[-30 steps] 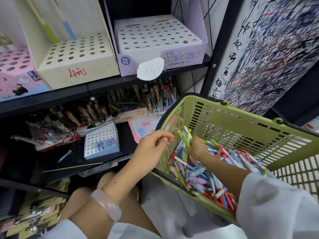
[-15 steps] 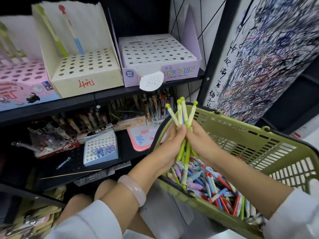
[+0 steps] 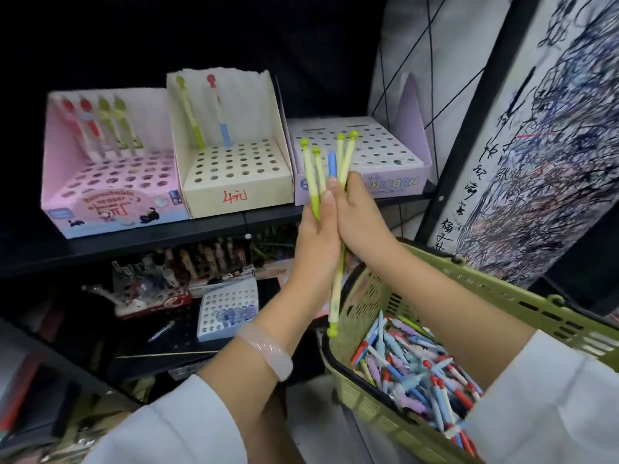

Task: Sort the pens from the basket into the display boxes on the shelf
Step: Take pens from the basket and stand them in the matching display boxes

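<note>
1. The left hand (image 3: 315, 242) and the right hand (image 3: 360, 219) are pressed side against side, fingers curled round one bunch of pens (image 3: 330, 175) held upright between them.
2. The bunch is mostly green and pale yellow pens with one blue pen (image 3: 332, 164) in the middle; their capped tips stand above the fingers, in front of the lilac box.
3. One green pen (image 3: 336, 296) hangs down below the hands, its knob end just above the near rim of the basket.
4. The green basket (image 3: 502, 296) sits low on the right, partly under the right forearm, and holds a loose heap of pens (image 3: 418, 373) in blue, red, purple and white.
5. Three display boxes stand side by side on the black shelf (image 3: 150, 236), each with a top full of holes.
6. The pink box (image 3: 110, 192) is on the left, with printed pens on its back panel.
7. The cream box (image 3: 234, 175) is in the middle, marked in red on its front.
8. The lilac box (image 3: 395, 162) is on the right, partly hidden by the held pens.
9. On the lower shelf lies a small white holed tray (image 3: 227, 306) with a few bluish caps in it, beside a clutter of packaged pens.
10. A pale bracelet (image 3: 268, 351) sits on the left wrist, and both arms wear white sleeves.
</note>
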The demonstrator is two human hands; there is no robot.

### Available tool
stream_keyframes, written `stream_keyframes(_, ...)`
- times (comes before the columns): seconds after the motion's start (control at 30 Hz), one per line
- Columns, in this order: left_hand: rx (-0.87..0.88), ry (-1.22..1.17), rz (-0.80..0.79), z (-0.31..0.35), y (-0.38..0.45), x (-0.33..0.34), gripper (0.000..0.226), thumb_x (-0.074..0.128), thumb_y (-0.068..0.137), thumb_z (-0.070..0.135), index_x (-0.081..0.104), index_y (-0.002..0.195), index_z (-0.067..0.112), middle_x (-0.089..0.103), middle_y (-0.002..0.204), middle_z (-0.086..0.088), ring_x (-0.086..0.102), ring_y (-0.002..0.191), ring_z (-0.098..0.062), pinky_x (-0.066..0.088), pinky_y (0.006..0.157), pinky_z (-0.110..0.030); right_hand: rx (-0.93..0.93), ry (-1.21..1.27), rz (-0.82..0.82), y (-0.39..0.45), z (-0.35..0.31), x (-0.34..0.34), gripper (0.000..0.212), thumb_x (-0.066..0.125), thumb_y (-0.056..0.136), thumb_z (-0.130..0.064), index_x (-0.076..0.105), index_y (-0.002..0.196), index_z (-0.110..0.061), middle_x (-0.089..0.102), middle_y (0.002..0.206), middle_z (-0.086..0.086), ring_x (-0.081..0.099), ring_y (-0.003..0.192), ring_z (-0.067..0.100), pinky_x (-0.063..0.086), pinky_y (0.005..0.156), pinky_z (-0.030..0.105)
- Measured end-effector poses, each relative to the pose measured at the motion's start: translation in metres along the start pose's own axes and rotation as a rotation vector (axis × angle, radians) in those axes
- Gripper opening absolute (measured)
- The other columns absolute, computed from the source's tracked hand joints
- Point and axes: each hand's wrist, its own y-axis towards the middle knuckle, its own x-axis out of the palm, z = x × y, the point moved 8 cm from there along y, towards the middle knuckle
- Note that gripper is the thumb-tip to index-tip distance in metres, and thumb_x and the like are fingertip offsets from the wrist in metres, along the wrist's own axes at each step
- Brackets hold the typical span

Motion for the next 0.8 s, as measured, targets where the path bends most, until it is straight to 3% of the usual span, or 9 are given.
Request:
stream_keyframes(0.13,-0.023,-0.165,0.062,0.026,0.021,-0.044,0.040,0.041,0.093,0.050,0.057,0.116,0.021,0.070,0.096,-0.004,0.068,0.089,-0.010,0.057,0.072,-0.030,-0.063,-0.144,-0.075,0.024,-0.044,0.043,0.027,0.023,0.100,-0.039,0.041,0.090,-0.022,0.050,0.090,0.000,0.049,0.099,0.027,0.038,0.092,0.043)
stream_keyframes(0.23,-0.011,-0.232,0.164,0.040,0.039,-0.079,0.040,0.041,0.096,0.040,0.057,0.116,0.008,0.068,0.068,0.009,0.066,0.065,0.003,0.049,0.052,-0.012,-0.122,-0.145,-0.042,0.035,-0.074,0.073,0.039,0.022,0.100,-0.035,0.053,0.105,-0.012,0.056,0.108,0.007,0.049,0.106,0.026,0.036,0.097,0.046)
stream_keyframes(0.3,0.008,-0.263,0.232,0.048,0.047,-0.104,0.034,0.043,0.098,0.032,0.057,0.113,0.006,0.065,0.057,0.013,0.063,0.057,0.006,0.045,0.049,-0.009,-0.135,-0.132,-0.015,0.040,-0.088,0.091,0.040,0.023,0.100,-0.034,0.054,0.105,-0.010,0.057,0.108,0.011,0.050,0.104,0.026,0.038,0.094,0.044)
stream_keyframes(0.4,-0.004,-0.262,0.283,0.057,0.051,-0.133,0.028,0.050,0.095,0.032,0.063,0.102,0.009,0.068,0.063,0.008,0.067,0.062,-0.002,0.048,0.051,-0.015,-0.124,-0.018,-0.004,0.041,-0.099,0.115,0.037,0.022,0.101,-0.037,0.051,0.100,-0.013,0.056,0.097,0.007,0.052,0.093,0.021,0.041,0.084,0.037)
stream_keyframes(0.53,-0.041,-0.221,0.299,0.068,0.053,-0.165,0.032,0.054,0.092,0.036,0.055,0.071,0.012,0.050,0.039,0.005,0.049,0.033,-0.009,0.037,0.035,-0.016,-0.174,0.055,0.023,0.041,-0.110,0.127,0.023,0.030,0.101,-0.026,0.049,0.102,-0.013,0.049,0.078,-0.008,0.048,0.071,0.007,0.037,0.067,0.026)
stream_keyframes(0.63,-0.051,-0.216,0.328,0.076,0.059,-0.192,0.036,0.053,0.091,0.042,0.050,0.068,0.014,0.041,0.039,0.006,0.038,0.031,-0.008,0.031,0.035,-0.017,-0.453,-0.037,-0.028,0.031,-0.134,0.122,0.021,0.044,0.095,-0.007,0.056,0.113,-0.009,0.050,0.089,-0.006,0.046,0.071,-0.001,0.037,0.065,0.014)
stream_keyframes(0.7,-0.039,-0.203,0.368,0.081,0.062,-0.208,0.037,0.052,0.092,0.042,0.050,0.068,0.013,0.044,0.039,0.007,0.040,0.032,-0.008,0.033,0.035,-0.017,-0.770,-0.227,-0.155,0.008,-0.151,0.128,0.025,0.053,0.088,-0.001,0.061,0.111,-0.007,0.052,0.099,0.000,0.048,0.075,0.002,0.043,0.068,0.018)
stream_keyframes(0.8,-0.053,-0.203,0.426,0.085,0.064,-0.222,0.039,0.051,0.092,0.042,0.052,0.067,0.012,0.048,0.041,0.005,0.046,0.035,-0.009,0.041,0.040,-0.020,-1.146,-0.504,-0.289,-0.026,-0.155,0.143,0.024,0.057,0.085,-0.011,0.067,0.107,-0.010,0.061,0.111,0.011,0.055,0.091,0.014,0.050,0.062,0.026)
